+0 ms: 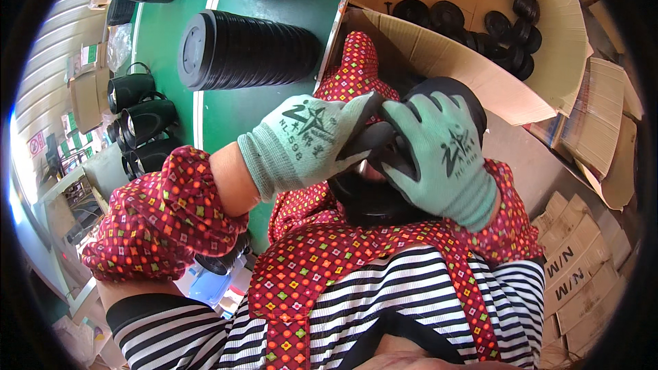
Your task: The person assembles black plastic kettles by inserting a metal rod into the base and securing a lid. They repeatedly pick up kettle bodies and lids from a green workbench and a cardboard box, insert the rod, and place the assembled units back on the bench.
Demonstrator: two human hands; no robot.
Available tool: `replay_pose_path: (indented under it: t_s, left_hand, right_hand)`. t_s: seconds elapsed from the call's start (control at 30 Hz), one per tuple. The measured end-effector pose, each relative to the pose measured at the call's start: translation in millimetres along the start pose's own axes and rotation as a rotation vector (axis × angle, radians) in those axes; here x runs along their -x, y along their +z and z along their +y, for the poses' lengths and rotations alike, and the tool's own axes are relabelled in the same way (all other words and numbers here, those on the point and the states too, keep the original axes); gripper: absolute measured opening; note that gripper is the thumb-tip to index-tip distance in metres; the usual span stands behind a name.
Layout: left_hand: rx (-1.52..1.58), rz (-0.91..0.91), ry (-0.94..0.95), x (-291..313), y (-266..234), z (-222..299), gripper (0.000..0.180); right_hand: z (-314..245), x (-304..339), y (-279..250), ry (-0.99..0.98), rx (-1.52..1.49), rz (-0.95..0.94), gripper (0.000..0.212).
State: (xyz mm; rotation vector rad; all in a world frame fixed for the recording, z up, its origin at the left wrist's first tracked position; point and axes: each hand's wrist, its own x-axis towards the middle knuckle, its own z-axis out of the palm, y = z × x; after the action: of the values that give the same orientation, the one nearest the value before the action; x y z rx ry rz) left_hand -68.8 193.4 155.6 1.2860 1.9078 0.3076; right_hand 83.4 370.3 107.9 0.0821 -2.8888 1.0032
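Both my hands wear mint-green gloves with dark coated fingers, and they meet above my lap. My left hand (312,136) is closed, thumb and fingers pinched together at the middle. Facing it, my right hand (439,151) is bent into a similar pinch. Whatever lies between the fingertips is hidden by the dark coating. Under and behind the hands rests a glossy black plastic piece (384,202) with a rounded body; part of it rises past my right knuckles. The hands cover most of its shape.
On the green table a long stack of black round plates (253,51) lies on its side. An open cardboard box (473,62) at the far right holds several black discs (497,25). Black handled containers (145,123) line the left. Flattened cardboard (576,260) leans at the right.
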Motion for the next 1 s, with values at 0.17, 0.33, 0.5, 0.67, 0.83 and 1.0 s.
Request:
replay_pose_path:
  t_s: [0.17,0.33,0.5,0.67,0.83,1.0]
  left_hand:
    - [-0.093,-0.002,0.199,-17.6,8.8,-40.0,0.069]
    - [-0.014,0.095,0.446,-46.5,17.6,-65.5,0.060]
    - [-0.168,0.362,0.508,-35.1,15.6,-39.8,0.054]
    - [-0.421,0.462,0.455,8.3,-0.4,10.9,0.046]
    - [-0.416,0.498,0.259,27.5,13.6,31.9,0.046]
    - [-0.335,0.524,0.223,27.5,17.8,33.3,0.043]
  right_hand:
    - [-11.7,5.7,-25.3,0.039,0.152,-0.179,0.058]
    - [-27.7,-3.8,-35.8,0.097,0.324,-0.240,0.051]
    - [-18.0,10.0,-44.2,0.077,0.216,-0.171,0.050]
    - [15.7,-10.6,-52.8,-0.160,-0.116,-0.244,0.021]
    - [48.6,-38.2,-46.1,-0.588,0.126,-0.035,0.026]
    - [28.2,-109.6,8.3,-0.177,-1.092,-0.447,0.042]
